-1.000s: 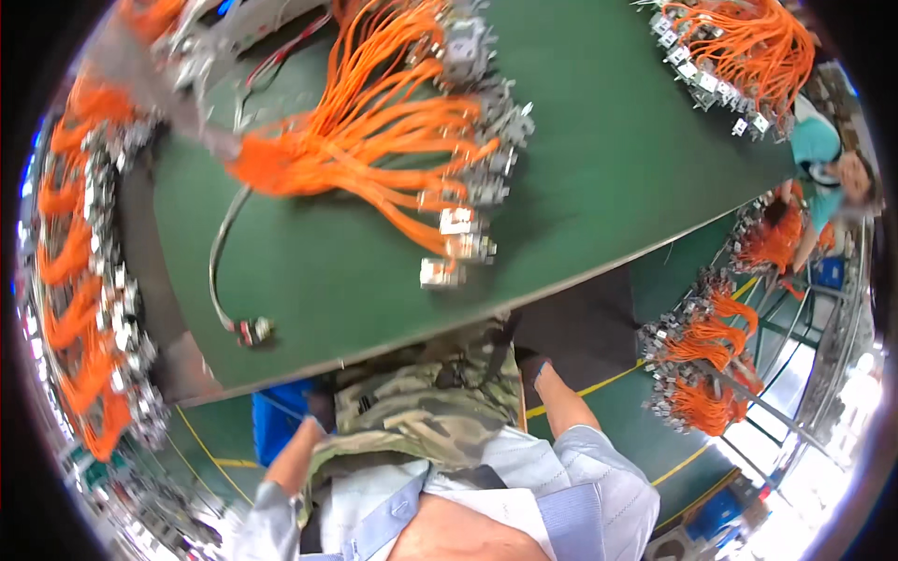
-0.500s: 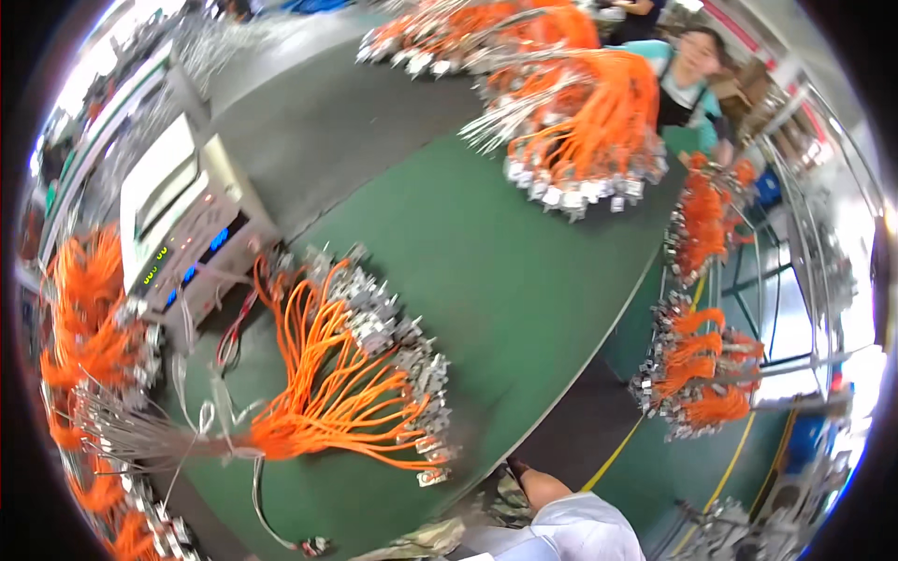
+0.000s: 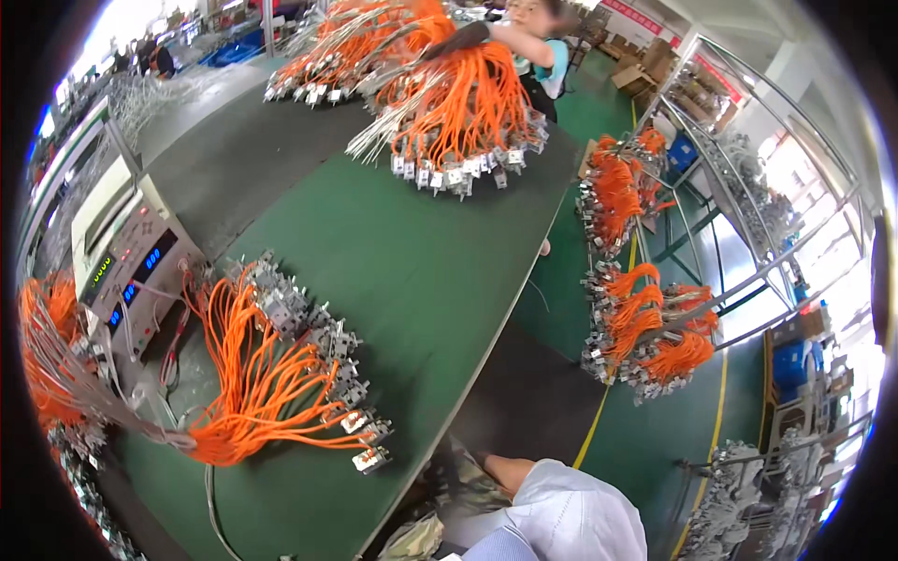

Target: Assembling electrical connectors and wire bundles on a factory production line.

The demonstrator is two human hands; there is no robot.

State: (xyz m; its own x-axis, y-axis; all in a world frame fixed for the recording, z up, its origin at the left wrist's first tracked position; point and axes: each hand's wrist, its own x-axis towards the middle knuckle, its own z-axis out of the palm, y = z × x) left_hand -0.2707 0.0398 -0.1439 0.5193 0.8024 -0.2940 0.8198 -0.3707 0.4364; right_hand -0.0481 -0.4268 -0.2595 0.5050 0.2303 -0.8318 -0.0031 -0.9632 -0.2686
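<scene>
My right forearm, with a white sleeve pushed up above it, bends towards the near edge of the green table. The hand at its end is a dark smear by the camouflage cloth, so its fingers and anything in them cannot be made out. My left hand is outside the picture. Nearest on the tabletop lies a tied bundle of orange cables, its grey metal connectors fanned out to the right. The grey wire ends run left, towards a cream-coloured test instrument with lit displays.
At the table's far end are big piles of orange cables, with a co-worker's dark-covered hand over them. More orange cables hang on a metal rack to the right. Grey cables hang at lower right.
The view has swung, so the table's things sit further left in the picture. The co-worker's arm now reaches over the far cable pile. The near cable bundle looks the same.
</scene>
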